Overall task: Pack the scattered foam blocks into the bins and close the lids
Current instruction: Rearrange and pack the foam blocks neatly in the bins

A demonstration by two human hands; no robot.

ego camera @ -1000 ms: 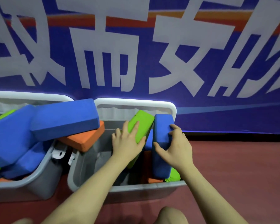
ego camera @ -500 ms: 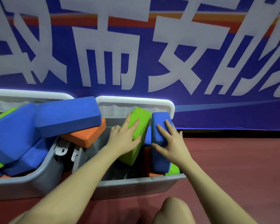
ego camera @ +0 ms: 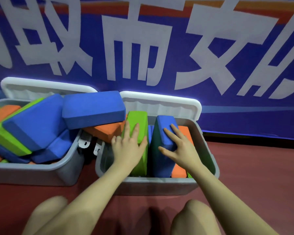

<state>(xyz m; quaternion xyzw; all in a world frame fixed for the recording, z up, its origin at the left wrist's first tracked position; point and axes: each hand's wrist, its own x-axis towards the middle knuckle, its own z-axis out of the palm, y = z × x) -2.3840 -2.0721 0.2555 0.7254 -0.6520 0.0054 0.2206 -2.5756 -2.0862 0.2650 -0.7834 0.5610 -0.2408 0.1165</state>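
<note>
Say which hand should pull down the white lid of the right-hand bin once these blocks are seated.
Right, probably. The right hand presses the upright blue foam block nearer the raised white plastic lid; the left hand lies flat on the green foam block, farther left.

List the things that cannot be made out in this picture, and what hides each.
- Floor of the right bin, head view: hidden by the green block, blue block and both hands.
- Left bin: cut off by the left edge, so its block count is unknown.
- Latches between the bins: small and shadowed.
- Left hand thumb: hidden behind the green block.
- Right hand palm contact: unclear.
</note>
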